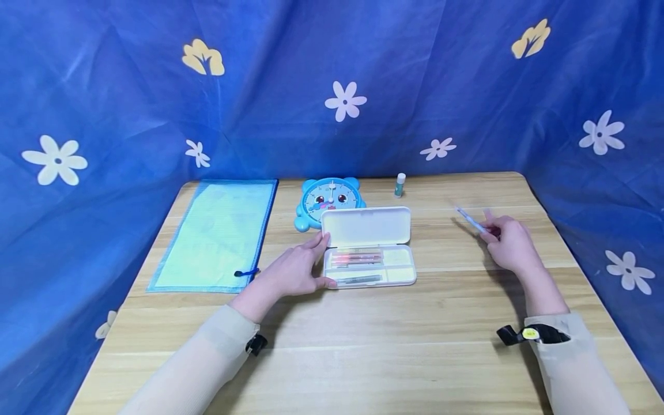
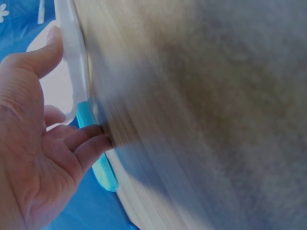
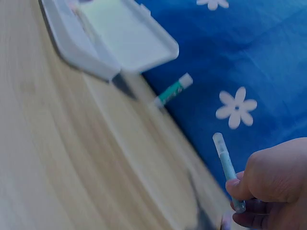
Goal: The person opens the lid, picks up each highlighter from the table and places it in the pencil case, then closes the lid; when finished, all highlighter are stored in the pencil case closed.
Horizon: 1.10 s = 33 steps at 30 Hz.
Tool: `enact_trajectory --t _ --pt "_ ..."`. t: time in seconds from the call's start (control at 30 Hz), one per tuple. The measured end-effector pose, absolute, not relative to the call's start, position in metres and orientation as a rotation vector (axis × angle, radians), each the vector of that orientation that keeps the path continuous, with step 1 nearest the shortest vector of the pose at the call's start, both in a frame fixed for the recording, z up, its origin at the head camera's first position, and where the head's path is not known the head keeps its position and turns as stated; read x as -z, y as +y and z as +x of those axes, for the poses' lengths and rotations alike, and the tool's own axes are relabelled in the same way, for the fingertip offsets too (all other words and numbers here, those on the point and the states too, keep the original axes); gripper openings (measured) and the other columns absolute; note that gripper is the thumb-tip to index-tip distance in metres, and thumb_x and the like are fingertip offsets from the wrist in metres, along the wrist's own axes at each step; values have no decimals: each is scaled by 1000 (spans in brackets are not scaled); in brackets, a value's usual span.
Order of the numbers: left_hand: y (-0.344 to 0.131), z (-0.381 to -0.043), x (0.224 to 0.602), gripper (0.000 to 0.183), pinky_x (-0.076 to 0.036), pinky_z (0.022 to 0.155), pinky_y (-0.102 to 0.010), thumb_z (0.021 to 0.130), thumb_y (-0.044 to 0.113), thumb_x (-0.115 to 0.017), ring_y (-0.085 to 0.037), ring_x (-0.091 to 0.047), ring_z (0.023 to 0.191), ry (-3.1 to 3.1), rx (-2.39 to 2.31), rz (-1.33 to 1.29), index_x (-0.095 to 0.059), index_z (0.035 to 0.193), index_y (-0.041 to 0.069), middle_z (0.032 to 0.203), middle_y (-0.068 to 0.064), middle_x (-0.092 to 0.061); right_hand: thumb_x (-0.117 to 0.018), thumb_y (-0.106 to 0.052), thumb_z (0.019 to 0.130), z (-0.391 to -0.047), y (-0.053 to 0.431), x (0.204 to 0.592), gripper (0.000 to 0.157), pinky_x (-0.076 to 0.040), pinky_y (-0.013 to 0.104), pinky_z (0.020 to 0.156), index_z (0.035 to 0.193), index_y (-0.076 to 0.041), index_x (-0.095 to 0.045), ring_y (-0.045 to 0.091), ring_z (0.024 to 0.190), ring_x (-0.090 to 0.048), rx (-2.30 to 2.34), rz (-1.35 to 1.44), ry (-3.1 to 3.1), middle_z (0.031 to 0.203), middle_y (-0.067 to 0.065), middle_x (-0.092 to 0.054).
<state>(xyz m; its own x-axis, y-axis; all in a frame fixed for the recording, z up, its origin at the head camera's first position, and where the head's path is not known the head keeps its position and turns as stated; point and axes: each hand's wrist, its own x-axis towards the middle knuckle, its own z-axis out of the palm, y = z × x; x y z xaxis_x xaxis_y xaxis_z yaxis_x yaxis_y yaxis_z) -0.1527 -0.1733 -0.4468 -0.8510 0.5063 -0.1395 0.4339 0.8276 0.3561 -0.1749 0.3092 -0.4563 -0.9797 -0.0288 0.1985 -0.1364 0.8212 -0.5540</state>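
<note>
My left hand (image 1: pixel 295 268) holds the left end of an open white pencil case (image 1: pixel 399 275), thumb at its front corner and fingers by the raised lid (image 1: pixel 368 226). Several slim pens or pencils (image 1: pixel 357 257) lie in the back compartment, and a grey stick-like item (image 1: pixel 359 279) in the front one. To the right, my right hand (image 1: pixel 510 245) pinches a light blue pen (image 3: pixel 226 165) with a clear end, raised above the table. A blurred pinkish bit shows beside that hand; its kind is unclear.
Behind the case sits a blue cartoon clock (image 1: pixel 332 202). A glue stick (image 1: pixel 399 185) stands near the table's back edge. A light blue zip folder (image 1: pixel 218 230) lies at the left. Blue flowered cloth (image 1: pixel 280 127) hangs around the table.
</note>
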Motion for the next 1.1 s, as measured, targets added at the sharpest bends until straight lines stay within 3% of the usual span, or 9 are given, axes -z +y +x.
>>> enact_trajectory --t 0.37,0.47,0.57,0.6,0.7,0.8,1.1 --pt "-175 -153 450 121 -38 119 -45 84 67 -81 -38 -39 150 2790 -469 720 -20 168 6 172 -18 -20 -70 6 94 -163 260 421 14 -51 47 74 108 4 -75 32 84 -65 -949 359 -2768 97 15 -69" --pt "-175 -153 451 121 -38 120 -45 84 68 -80 -38 -39 150 2785 -464 720 -19 168 6 172 -17 -20 -72 7 93 -160 246 416 15 -46 56 100 108 3 -76 31 84 -63 -998 408 -2743 95 13 -70" --pt "-175 -153 450 121 -37 120 -45 84 69 -80 -38 -39 150 2778 -465 716 -18 168 7 172 -17 -19 -73 6 93 -157 234 413 16 -20 66 119 107 -1 -77 28 84 -63 -1011 449 -2728 94 9 -71" --pt "-175 -153 450 121 -37 120 -45 84 69 -80 -38 -38 150 2777 -465 712 -18 168 7 172 -17 -19 -74 6 93 -156 230 413 17 -19 66 119 107 -2 -78 28 84 -64 -1024 471 -2723 94 8 -71" --pt "-175 -153 450 121 -37 120 -45 84 68 -80 -38 -38 150 2778 -466 708 -18 168 7 172 -18 -19 -74 5 94 -154 216 413 17 -42 56 107 109 -3 -78 25 87 -66 -1050 533 -2723 95 5 -71" --pt "-176 -153 450 121 -37 120 -45 84 67 -81 -38 -38 150 2778 -473 708 -19 168 7 172 -18 -19 -73 6 95 -153 202 416 18 -55 44 79 110 -1 -78 23 89 -67 -1103 621 -2719 99 6 -72" --pt "-175 -154 451 121 -38 119 -46 84 68 -80 -40 -41 148 2795 -471 734 -21 168 5 171 -20 -22 -74 4 95 -150 164 432 17 -57 44 84 110 -3 -79 20 95 -68 -1127 825 -2752 104 4 -73"
